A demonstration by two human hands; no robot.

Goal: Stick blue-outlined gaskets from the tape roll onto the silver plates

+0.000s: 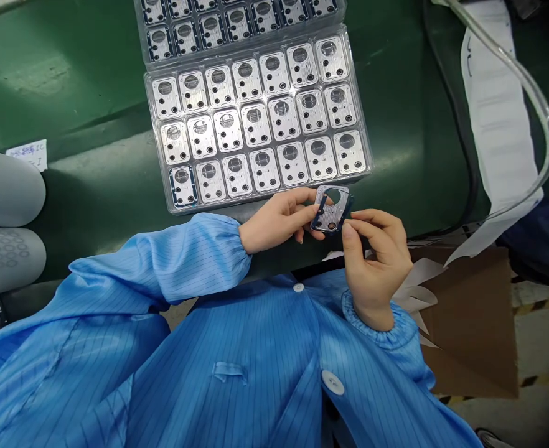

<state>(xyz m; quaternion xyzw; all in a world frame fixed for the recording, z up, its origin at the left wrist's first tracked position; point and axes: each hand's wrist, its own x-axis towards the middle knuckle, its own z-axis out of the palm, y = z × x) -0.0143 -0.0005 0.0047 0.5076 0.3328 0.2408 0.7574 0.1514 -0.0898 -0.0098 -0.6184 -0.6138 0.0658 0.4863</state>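
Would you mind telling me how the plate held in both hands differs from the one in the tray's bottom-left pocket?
The held plate is out of the tray, pinched between the left hand and right hand; the bottom-left plate lies flat in its pocket. The held plate is tilted and looks larger, being nearer the camera. Both are silvery with a round hole and a blue edge.

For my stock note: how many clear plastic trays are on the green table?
2. The near tray lies closest to the person; the far tray lies behind it, cut off by the top edge. Others may be out of view.
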